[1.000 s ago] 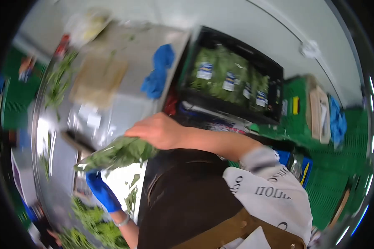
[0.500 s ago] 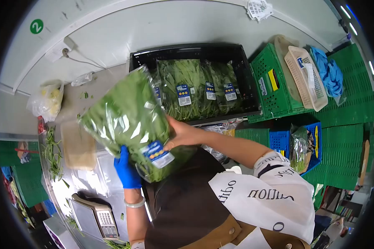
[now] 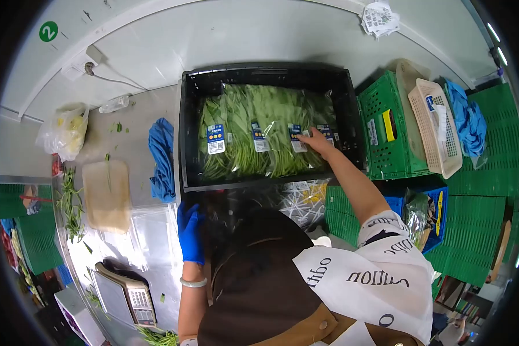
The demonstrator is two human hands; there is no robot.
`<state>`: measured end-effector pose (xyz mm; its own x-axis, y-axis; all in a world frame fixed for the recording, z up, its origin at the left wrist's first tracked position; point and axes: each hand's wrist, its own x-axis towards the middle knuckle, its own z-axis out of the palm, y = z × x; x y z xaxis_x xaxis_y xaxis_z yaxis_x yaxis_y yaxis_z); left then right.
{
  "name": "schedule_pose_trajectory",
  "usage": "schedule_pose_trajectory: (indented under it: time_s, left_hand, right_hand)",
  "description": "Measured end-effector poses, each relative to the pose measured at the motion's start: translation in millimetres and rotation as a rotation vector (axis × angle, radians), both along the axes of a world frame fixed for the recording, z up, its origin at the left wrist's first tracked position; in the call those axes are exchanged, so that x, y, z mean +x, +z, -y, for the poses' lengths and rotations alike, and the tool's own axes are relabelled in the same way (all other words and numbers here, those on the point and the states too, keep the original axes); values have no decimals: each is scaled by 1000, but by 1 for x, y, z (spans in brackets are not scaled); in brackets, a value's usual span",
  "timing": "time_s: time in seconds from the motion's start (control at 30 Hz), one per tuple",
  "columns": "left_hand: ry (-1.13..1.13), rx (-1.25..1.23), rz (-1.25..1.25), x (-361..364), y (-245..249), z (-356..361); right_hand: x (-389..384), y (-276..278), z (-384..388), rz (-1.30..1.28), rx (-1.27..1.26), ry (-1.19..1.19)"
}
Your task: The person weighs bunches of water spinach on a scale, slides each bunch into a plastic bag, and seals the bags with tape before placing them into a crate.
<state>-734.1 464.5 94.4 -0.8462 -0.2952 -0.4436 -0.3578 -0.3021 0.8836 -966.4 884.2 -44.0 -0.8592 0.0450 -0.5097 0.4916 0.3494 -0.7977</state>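
A black crate [image 3: 213, 185] holds several clear bags of leafy green vegetables [image 3: 245, 109], each with a blue and white label. My bare right hand [image 3: 318, 143] reaches into the crate's right side, its fingers resting on the labelled front of a bag there. They lie stretched over the plastic and are not wrapped round it. In a blue glove, my left hand [image 3: 190, 233] is at the table edge just below the crate's near left corner. Its fingers are apart and hold nothing visible.
Left of the crate are a blue cloth [image 3: 162, 161], a cutting board [image 3: 106, 196], loose green stems [image 3: 70, 207] and a scale [image 3: 127, 297]. A green crate [image 3: 386, 135] with a beige basket [image 3: 435, 127] stands right. A blue crate [image 3: 438, 222] sits lower right.
The bag of greens that both hands held in front of me is now in the black crate. My right hand has moved up and right into the crate; the left has let go and stays low.
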Motion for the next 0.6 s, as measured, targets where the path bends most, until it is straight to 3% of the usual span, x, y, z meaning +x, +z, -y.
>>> schedule_pose_trajectory:
  time_s: [0.07,0.1,0.2,0.23,0.33,0.37,0.47,0.6]
  left_hand:
    - [90,39,56,22,-9,9]
    - [130,52,63,34,-15,14]
    - [167,-109,76,73,-19,25]
    - [182,-148,101,83,-19,27]
    - [247,-153,191,112,-32,31]
    - [261,-128,210,123,-41,32]
    - [316,-20,292,135,-42,21]
    - [419,201,281,143,-23,2]
  right_hand:
    - [6,4,3,-43,137,141]
    - [13,60,23,40,203,114]
    - [26,76,27,-310,643,179]
    - [29,82,25,-551,649,281]
    - [33,111,47,-762,829,770]
    - [31,106,56,-722,904,872]
    - [9,58,67,-662,995,933]
    - [-3,62,90,-701,843,906]
